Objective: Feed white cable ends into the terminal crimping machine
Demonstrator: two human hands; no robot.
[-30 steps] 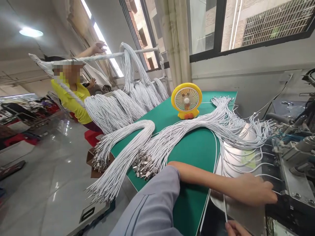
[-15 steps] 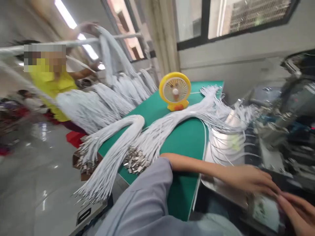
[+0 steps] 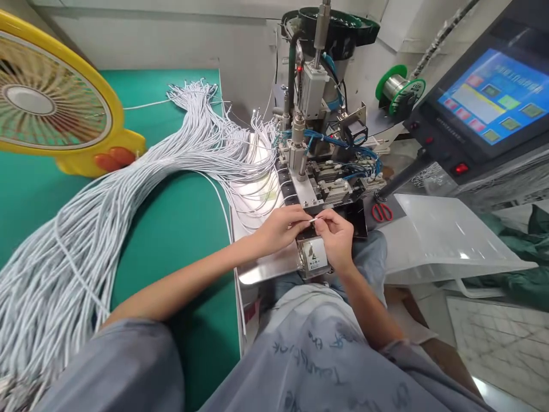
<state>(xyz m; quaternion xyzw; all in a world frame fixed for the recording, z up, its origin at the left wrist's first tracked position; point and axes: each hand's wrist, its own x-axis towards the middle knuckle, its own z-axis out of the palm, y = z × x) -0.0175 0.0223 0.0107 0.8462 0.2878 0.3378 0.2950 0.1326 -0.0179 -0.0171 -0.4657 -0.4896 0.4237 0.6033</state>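
Note:
My left hand (image 3: pixel 281 228) and my right hand (image 3: pixel 337 237) meet in front of a small bench machine (image 3: pixel 317 171). Both pinch the end of one thin white cable (image 3: pixel 313 220) between thumb and fingertips, just above a metal block with a warning label (image 3: pixel 313 258). A thick bundle of white cables (image 3: pixel 128 189) lies across the green table mat (image 3: pixel 180 229) to my left, its bare ends fanned out toward the machine.
A yellow desk fan (image 3: pixel 51 109) stands at the left on the mat. Red-handled scissors (image 3: pixel 381 212) lie right of the machine. A touch screen (image 3: pixel 493 97) stands at the upper right, a white tray (image 3: pixel 446 240) below it, a solder spool (image 3: pixel 397 86) behind.
My view swung from the left side of the table to the machine. My two hands came together at the machine and now pinch one cable end.

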